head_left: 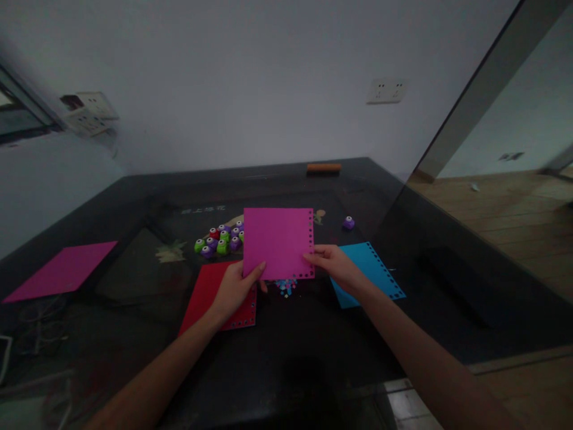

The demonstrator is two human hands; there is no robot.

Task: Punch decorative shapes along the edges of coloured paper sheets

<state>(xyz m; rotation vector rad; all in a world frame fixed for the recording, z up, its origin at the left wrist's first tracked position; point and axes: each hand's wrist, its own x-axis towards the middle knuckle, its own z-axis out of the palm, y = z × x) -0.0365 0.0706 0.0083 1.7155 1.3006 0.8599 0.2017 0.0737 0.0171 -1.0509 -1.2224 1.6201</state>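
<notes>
A pink sheet [277,242] with punched holes along its right and bottom edges is held up above the dark table. My left hand [235,289] grips its lower left corner, thumb on the front. My right hand [335,266] pinches its right edge near the bottom. Below my left hand lies a red sheet [201,295] with holes on its edges. Under my right forearm is a blue sheet [369,272], also punched. Small colourful pieces [287,288] are scattered on the table just below the pink sheet, which partly hides them.
Several green, purple and red eye-like toys [222,239] cluster behind the red sheet. One purple toy [348,223] sits apart at right. Another pink sheet [62,270] lies far left. An orange-brown roll [323,168] rests at the back edge of the black table [277,185], near the wall.
</notes>
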